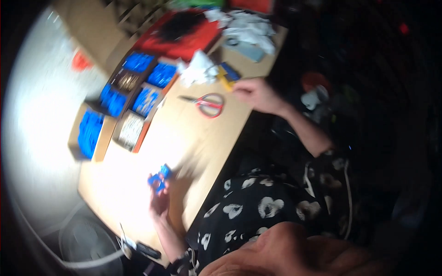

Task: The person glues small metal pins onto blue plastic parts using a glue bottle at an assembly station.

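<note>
The picture is blurred by motion. My left hand (159, 201) rests on the wooden table (198, 138) near its front edge, fingers closed on a small blue part (159, 177). My right hand (256, 93) reaches to the far side of the table and grips a small yellow and blue item (226, 76). Red-handled scissors (207, 104) lie flat between the two hands, just left of my right hand.
Several open cardboard boxes of blue parts (120, 100) line the table's left side. A red and black box (180, 31) and crumpled white paper (199, 68) sit at the far end. A fan (87, 244) stands on the floor below left.
</note>
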A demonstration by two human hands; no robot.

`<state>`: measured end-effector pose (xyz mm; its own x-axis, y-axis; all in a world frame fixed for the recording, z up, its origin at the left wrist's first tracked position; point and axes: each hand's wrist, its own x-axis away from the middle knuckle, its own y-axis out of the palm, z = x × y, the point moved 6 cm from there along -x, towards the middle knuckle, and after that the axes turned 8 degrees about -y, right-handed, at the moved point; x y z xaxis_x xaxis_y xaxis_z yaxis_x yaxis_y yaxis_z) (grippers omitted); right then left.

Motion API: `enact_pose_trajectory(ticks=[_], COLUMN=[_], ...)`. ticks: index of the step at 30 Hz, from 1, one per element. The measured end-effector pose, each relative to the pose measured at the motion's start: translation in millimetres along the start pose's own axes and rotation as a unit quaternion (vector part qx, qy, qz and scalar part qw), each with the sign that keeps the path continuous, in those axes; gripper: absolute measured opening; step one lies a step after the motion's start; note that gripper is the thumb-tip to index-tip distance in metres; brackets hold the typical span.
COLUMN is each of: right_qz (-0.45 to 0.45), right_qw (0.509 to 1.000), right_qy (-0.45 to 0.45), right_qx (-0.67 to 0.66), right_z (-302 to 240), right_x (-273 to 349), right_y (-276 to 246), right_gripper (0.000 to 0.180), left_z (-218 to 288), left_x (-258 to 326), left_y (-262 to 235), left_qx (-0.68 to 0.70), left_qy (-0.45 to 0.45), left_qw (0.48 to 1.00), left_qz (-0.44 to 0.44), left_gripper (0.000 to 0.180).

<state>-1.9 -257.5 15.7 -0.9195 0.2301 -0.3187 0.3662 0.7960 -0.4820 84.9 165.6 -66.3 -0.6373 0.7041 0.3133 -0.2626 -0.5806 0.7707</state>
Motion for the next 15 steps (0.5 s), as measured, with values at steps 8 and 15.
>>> enact_pose_trajectory(ticks=[8,15], right_qz=[0.171,0.127], right_qw=[0.984,0.984], right_qy=[0.050,0.086], right_qx=[0.005,0.089], right_z=[77.8,121.8], right_x=[-7.5,-33.1], right_y=[-52.0,-45.3], right_gripper=[0.015,0.014], left_z=[22.3,21.4], left_x=[12.4,9.1], left_y=[24.3,23.6], left_qx=[-0.048,-0.060], left_qy=[0.062,0.059], left_qw=[0.996,0.994], left_qz=[0.042,0.067], left_gripper=[0.049,0.052])
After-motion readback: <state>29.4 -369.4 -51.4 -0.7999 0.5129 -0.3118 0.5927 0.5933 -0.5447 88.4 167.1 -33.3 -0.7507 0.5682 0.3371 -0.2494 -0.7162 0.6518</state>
